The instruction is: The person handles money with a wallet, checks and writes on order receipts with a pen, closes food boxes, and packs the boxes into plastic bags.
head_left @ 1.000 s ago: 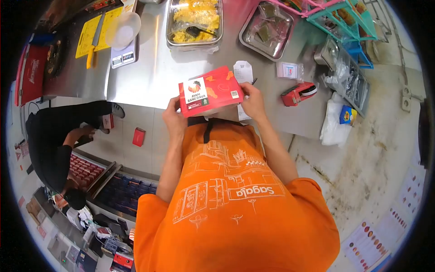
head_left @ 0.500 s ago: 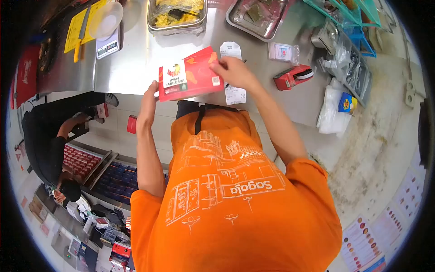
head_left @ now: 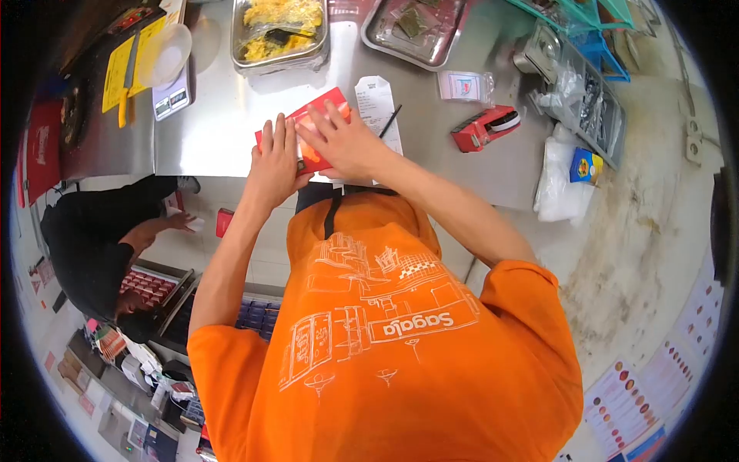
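Note:
A red printed food box (head_left: 317,105) lies at the front edge of the steel table, largely hidden under both hands. My left hand (head_left: 274,165) rests on its left part, fingers stretched out and lying flat. Across the box's right part spreads my right hand (head_left: 342,142), its fingers apart and pressed on the printed surface. A paper receipt (head_left: 374,104) lies just beyond my right hand, with a black pen (head_left: 390,121) across it. To the right is a red tape dispenser (head_left: 483,129).
A tray of yellow food (head_left: 281,27) and a metal tray with packets (head_left: 416,31) stand at the back. A knife (head_left: 129,73) lies on a yellow board beside a scale (head_left: 171,98). Another person (head_left: 100,239) bends at the left. Plastic bags (head_left: 560,181) are at the right.
The box has come down from a raised, tilted hold onto the table edge. Both hands have shifted from gripping its sides to lying flat over it.

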{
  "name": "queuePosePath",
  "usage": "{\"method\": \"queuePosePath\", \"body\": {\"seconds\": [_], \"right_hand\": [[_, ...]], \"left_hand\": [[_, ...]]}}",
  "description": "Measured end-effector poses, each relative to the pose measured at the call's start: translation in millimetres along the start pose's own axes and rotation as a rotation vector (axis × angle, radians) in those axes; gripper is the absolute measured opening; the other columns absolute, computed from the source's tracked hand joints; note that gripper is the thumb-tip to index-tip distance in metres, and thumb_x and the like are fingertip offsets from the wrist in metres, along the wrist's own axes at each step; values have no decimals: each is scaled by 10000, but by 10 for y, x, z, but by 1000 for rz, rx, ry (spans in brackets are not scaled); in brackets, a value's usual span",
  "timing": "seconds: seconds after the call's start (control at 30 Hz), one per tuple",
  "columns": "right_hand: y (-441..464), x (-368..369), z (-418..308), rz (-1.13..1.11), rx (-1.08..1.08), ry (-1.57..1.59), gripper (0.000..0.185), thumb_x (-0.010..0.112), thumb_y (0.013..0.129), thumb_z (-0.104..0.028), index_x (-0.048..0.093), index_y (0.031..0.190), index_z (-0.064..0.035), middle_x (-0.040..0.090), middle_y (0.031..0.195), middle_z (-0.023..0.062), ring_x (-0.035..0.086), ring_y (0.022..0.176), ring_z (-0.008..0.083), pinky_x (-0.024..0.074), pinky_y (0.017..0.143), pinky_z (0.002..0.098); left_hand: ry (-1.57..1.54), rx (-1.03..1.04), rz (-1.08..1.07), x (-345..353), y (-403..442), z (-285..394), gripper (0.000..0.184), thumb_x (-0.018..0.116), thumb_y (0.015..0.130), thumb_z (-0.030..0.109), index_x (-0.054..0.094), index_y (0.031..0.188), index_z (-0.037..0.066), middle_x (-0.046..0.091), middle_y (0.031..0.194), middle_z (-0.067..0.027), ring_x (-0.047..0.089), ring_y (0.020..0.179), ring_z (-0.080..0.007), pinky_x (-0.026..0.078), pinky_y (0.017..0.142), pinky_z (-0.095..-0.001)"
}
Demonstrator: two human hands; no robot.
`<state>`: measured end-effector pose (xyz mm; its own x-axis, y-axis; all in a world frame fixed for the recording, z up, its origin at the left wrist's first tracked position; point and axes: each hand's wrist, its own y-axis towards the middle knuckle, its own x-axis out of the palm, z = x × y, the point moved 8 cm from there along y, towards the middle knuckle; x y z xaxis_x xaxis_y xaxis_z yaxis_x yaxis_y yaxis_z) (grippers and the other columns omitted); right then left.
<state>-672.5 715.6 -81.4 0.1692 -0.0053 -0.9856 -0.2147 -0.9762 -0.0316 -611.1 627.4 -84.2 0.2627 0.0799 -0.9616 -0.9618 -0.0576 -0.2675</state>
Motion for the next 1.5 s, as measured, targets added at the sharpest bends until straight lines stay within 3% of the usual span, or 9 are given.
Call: {"method": "queuePosePath", "body": {"seconds": [0.6, 0.73, 0.77, 1.07, 1.2, 1.3, 1.37, 1.43, 1.5], "right_hand": [[-248, 9, 8, 383, -110, -10, 399, 557, 895, -202, 617, 1277, -102, 616, 1307, 162, 590, 1204, 392, 572, 658, 411], [-303, 63, -6, 304, -142, 67, 466, 555, 918, -272, 539, 1377, -189, 461, 1478, 147, 439, 1356, 390, 466, 960, 581], [-317, 143, -1, 232, -138, 152, 504, 568, 920, -313, 499, 1412, -232, 387, 1533, 126, 356, 1409, 385, 313, 1090, 639], [-289, 314, 67, 241, -196, -2, 651, 630, 842, -318, 467, 1437, -107, 399, 1528, 110, 297, 1453, 324, 190, 1150, 669], [-468, 230, 82, 247, -82, 254, 633, 659, 778, -136, 511, 1390, -66, 469, 1470, 126, 345, 1444, 268, 254, 1172, 571], [-1225, 154, 442, 518, 417, 736, 444, 624, 899, -95, 526, 1324, -8, 511, 1391, 178, 474, 1327, 304, 396, 1093, 418], [-2053, 162, 947, 896, 1112, 707, 330, 581, 965, -152, 567, 1248, 18, 587, 1228, 199, 602, 1074, 300, 495, 901, 401], [-2837, 418, 1371, 1031, 1482, 329, 300, 586, 980, -190, 599, 1180, 34, 630, 1062, 175, 610, 883, 253, 501, 776, 368], [-2910, 416, 1598, 931, 1708, 835, 327, 598, 986, -227, 606, 1166, 46, 642, 1028, 157, 620, 851, 231, 507, 790, 352]], "left_hand": [[115, 166, 130, 140, -194, -2, 685, 587, 933, 326, 355, 1473, -26, 364, 1520, -239, 411, 1356, -452, 511, 973, -510], [33, 99, 63, 275, -274, -20, 653, 534, 962, 243, 293, 1517, -4, 199, 1607, -217, 207, 1470, -451, 283, 1122, -629], [-99, 87, 7, 311, -316, -20, 714, 557, 952, 288, 257, 1537, 9, 126, 1627, -216, 104, 1499, -443, 134, 1152, -660], [-171, -23, 221, 97, 65, 154, 990, 723, 776, 535, 294, 1529, 57, 247, 1580, -238, 191, 1482, -408, 153, 1170, -623], [-292, 13, 249, 26, 154, 72, 1003, 787, 737, 495, 310, 1532, 112, 258, 1556, -248, 188, 1452, -490, 171, 1163, -626], [-136, -64, 260, -26, 191, 192, 984, 777, 726, 551, 341, 1537, 204, 244, 1556, -258, 163, 1447, -516, 157, 1160, -639], [-81, -105, 267, -55, 157, 277, 914, 735, 784, 530, 333, 1546, 226, 219, 1589, -225, 159, 1453, -507, 138, 1158, -649], [-63, -33, 250, 23, 156, 372, 825, 669, 843, 526, 348, 1539, 218, 252, 1593, -189, 190, 1454, -488, 134, 1156, -653], [-96, 38, 258, 47, 140, 480, 651, 591, 937, 409, 380, 1524, 223, 302, 1597, -103, 232, 1471, -404, 158, 1163, -635]]}}
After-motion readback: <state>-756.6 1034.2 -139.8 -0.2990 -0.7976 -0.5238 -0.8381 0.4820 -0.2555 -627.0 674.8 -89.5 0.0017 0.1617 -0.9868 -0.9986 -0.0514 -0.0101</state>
